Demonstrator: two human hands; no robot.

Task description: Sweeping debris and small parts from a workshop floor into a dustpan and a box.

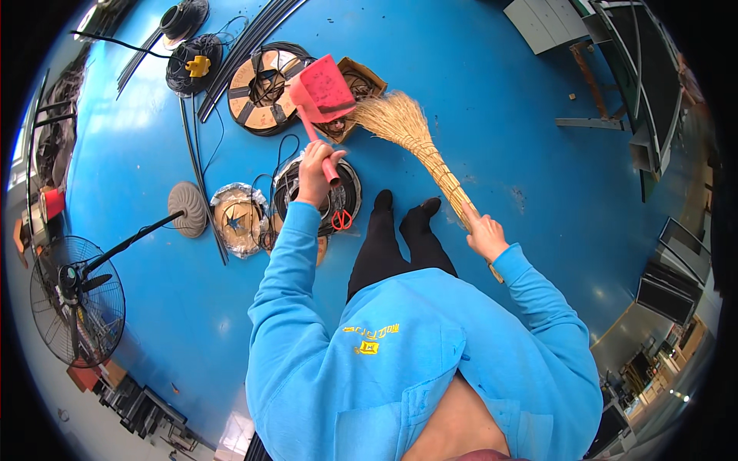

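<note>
Far left: a pedestal fan (pixel 77 296) is standing near the picture's rim, its pole running toward a round grey base (pixel 188 208). Just right of that base a foil-wrapped reel (pixel 239 217) is lying flat on the blue floor (pixel 523 100). Above it, a coil of black cable with a yellow plug (pixel 195 66) and a bundle of long black strips (pixel 246 48) are lying near a large wooden spool (pixel 265 88).

Left hand (pixel 314 173): the arm in its blue sleeve is reaching forward and up from the lower edge, elbow bent slightly. The fingers are wrapping tight around the handle of a red dustpan (pixel 323 91), held with its pan tilted above an open cardboard box (pixel 355 91). Directly under the hand a black reel (pixel 321 192) is lying flat with red-handled scissors (pixel 342 220) on its rim.

Centre: 2 black shoes (pixel 401 209) are standing on the floor, just right of the black reel.

Right hand (pixel 486 236): the arm is extending forward and to the right, wrist low. The fingers are closing around the handle of a straw broom (pixel 411 134); the bristles are fanning out on the floor, touching the box's right edge.

Open room: right of the broom the floor is running bare up to a grey cabinet (pixel 542 21) and a metal frame (pixel 607 92) at the upper right. Left of the dustpan, reels and cables are crowding close together.
</note>
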